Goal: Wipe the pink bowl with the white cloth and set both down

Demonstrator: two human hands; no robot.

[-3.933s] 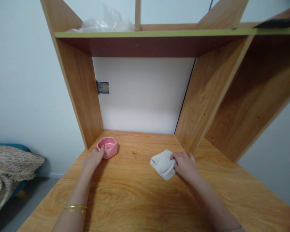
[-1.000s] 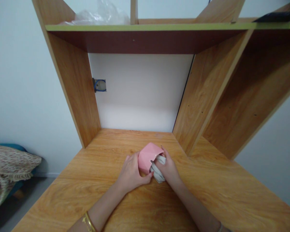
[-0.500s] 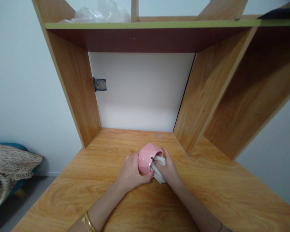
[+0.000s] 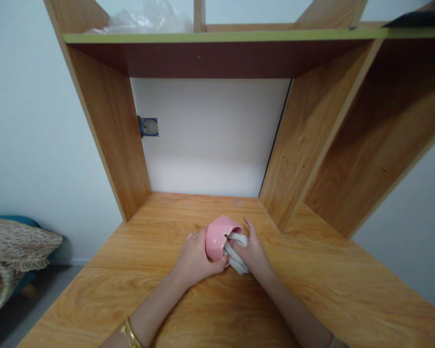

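A glossy pink faceted bowl [image 4: 217, 237] is tipped on its side above the wooden desk, its opening turned right toward my right hand. My left hand [image 4: 197, 258] is wrapped round its left and lower side, the thumb at the rim. With my right hand [image 4: 253, 251] I grip a pale grey-white cloth [image 4: 237, 261], part of which is tucked inside the bowl's mouth while the rest hangs below. Some of my right fingers are hidden in the cloth and the opening; one finger sticks up beside the rim.
The wooden desk [image 4: 159, 309] has upright side panels [image 4: 105, 140] and a shelf with a green edge [image 4: 232, 36] overhead. Clear plastic wrapping [image 4: 148, 19] lies on the shelf. An uncovered socket box [image 4: 150, 126] shows in the back panel. A patterned cloth [image 4: 18, 244] drapes over something blue at left.
Both hands hold the bowl and cloth almost as before. A finger of my right hand stands slightly farther from the rim, and the view has shifted a little.
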